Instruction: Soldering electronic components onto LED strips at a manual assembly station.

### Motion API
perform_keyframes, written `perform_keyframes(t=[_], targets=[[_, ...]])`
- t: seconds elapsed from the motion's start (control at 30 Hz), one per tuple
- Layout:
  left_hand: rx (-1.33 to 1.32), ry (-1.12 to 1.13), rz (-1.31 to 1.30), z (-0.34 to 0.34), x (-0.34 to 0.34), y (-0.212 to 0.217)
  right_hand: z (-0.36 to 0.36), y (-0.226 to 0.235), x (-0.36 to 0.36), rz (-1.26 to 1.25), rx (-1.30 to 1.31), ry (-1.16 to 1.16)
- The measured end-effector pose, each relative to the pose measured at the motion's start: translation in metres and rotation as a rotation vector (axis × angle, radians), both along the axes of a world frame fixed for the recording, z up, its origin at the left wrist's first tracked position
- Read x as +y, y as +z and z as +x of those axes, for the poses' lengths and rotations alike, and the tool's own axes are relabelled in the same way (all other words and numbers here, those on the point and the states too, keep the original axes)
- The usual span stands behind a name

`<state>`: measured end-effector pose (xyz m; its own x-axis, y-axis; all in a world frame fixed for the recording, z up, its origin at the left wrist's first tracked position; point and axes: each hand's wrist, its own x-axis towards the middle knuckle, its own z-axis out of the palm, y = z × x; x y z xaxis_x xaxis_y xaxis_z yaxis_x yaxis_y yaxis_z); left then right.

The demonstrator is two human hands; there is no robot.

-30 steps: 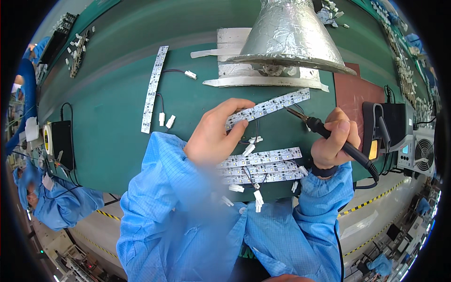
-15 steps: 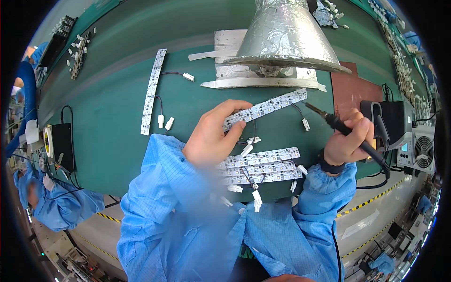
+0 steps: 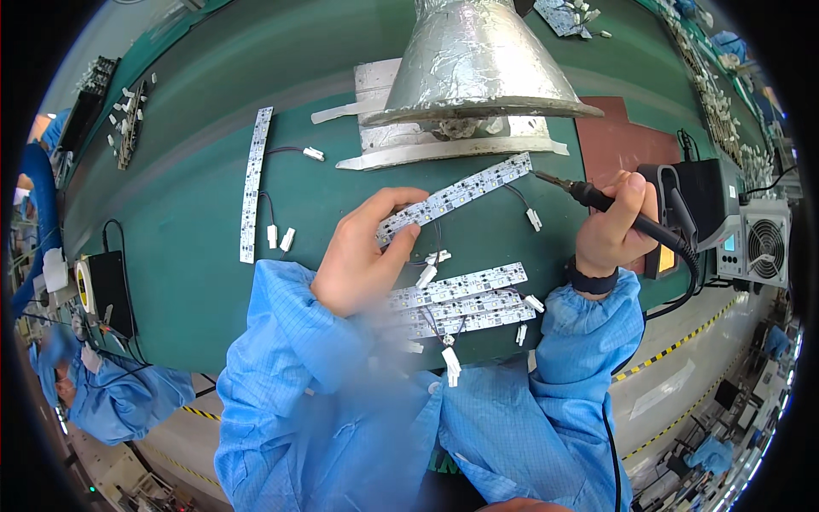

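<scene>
A: The left hand (image 3: 358,260) pinches one end of a long white LED circuit strip (image 3: 452,196), lying on the green bench mat (image 3: 188,256) just in front of the foil-wrapped fume hood (image 3: 478,60). The right hand (image 3: 610,230) is closed around a black-handled soldering iron (image 3: 597,200), tip just right of the strip.

B: Risks?

A: I'd judge the hot tip could slip onto the strip's thin wires if the strip shifts.

B: Labels?

A: A yellow patch on the black iron stand (image 3: 682,213), right of the strip.
</scene>
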<state>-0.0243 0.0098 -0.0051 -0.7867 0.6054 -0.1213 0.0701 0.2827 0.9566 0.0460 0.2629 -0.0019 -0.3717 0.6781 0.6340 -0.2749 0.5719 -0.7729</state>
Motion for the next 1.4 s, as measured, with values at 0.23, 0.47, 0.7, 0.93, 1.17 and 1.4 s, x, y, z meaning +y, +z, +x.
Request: perform_keyframes(t=[0.23, 0.47, 0.7, 0.93, 1.17, 1.4], targets=[[-0.018, 0.019, 0.003, 0.001, 0.001, 0.001, 0.001, -0.003, 0.000, -0.009, -0.022, -0.013], [0.021, 0.002, 0.024, 0.002, 0.002, -0.001, 0.002, -0.004, 0.004, -0.012, -0.018, 0.008], [0.007, 0.007, 0.040, 0.002, 0.002, -0.001, 0.003, -0.005, 0.003, 0.004, -0.014, 0.007], [0.011, -0.008, 0.009, 0.001, -0.006, 0.003, 0.000, 0.002, 0.015, -0.059, 0.155, -0.053], [0.165, -0.005, -0.005, 0.005, -0.024, 0.026, 0.004, 0.002, 0.019, -0.165, 0.174, -0.065], [0.075, 0.337, -0.015, 0.022, -0.114, 0.051, 0.006, -0.004, 0.022, -0.177, 0.171, -0.011]])
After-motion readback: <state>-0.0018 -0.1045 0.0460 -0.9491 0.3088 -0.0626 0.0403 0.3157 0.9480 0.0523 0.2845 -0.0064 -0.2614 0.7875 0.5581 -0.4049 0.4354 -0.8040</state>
